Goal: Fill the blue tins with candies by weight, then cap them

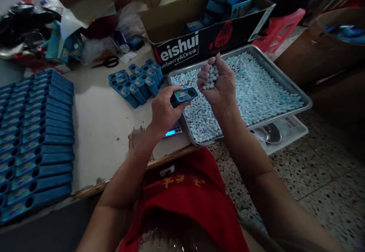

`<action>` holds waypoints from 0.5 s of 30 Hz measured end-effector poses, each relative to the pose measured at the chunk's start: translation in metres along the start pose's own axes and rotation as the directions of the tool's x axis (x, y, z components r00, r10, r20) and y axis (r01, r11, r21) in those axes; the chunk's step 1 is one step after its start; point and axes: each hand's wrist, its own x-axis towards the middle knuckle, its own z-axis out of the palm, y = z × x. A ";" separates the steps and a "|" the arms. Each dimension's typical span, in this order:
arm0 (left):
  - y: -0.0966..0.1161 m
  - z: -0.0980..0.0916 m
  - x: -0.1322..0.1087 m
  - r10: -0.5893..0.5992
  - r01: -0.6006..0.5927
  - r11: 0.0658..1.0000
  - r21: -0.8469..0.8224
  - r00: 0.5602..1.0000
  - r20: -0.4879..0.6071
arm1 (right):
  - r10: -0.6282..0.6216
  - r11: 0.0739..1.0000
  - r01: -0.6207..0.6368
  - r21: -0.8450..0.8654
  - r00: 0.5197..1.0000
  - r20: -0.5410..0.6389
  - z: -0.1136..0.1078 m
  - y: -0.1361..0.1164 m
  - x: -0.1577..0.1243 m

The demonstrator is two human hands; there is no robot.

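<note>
My left hand (165, 109) is closed around a small blue box (182, 95), held tilted with its printed end and a dark round hole facing up. Cupped in my right hand (221, 82) is a heap of pale blue candies (211, 77), the fingers curled over them. Both hands are above the near left part of a metal tray (306, 101) spread with many such candies. Partly hidden under my left hand and wrist lies a digital scale (178, 131) with a lit blue display.
Several blue boxes (137, 84) stand left of my left hand; tight rows (37, 141) fill the table's left side. Behind the tray is a cardboard carton (205, 40) holding blue packs. Scissors (108, 62), a can (122, 42) and a red stool (285, 31) are around.
</note>
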 end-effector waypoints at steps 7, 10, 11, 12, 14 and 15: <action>0.005 0.038 0.010 -0.020 0.021 0.999 -0.035 1.000 0.009 | -0.007 0.994 0.011 -0.111 0.999 0.044 0.010 -0.020 -0.003; 0.003 0.048 0.009 -0.046 0.046 0.998 -0.040 0.999 0.018 | 0.011 0.999 -0.008 0.038 0.998 -0.059 0.015 -0.019 -0.010; 0.003 0.050 0.010 -0.049 0.050 0.998 -0.040 0.999 0.023 | 0.018 0.996 -0.013 0.088 0.998 -0.063 0.016 -0.017 -0.011; 0.003 0.051 0.010 -0.052 0.053 0.998 -0.041 0.998 0.025 | 0.027 0.990 -0.020 0.136 0.998 -0.048 0.017 -0.015 -0.011; 0.003 0.052 0.012 -0.059 0.060 0.997 -0.040 0.998 0.024 | 0.059 0.968 -0.057 0.243 0.998 -0.001 0.016 -0.010 -0.009; 0.003 0.052 0.012 -0.063 0.063 0.997 -0.038 0.998 0.024 | 0.092 0.946 -0.089 0.311 0.996 0.005 0.014 -0.007 -0.006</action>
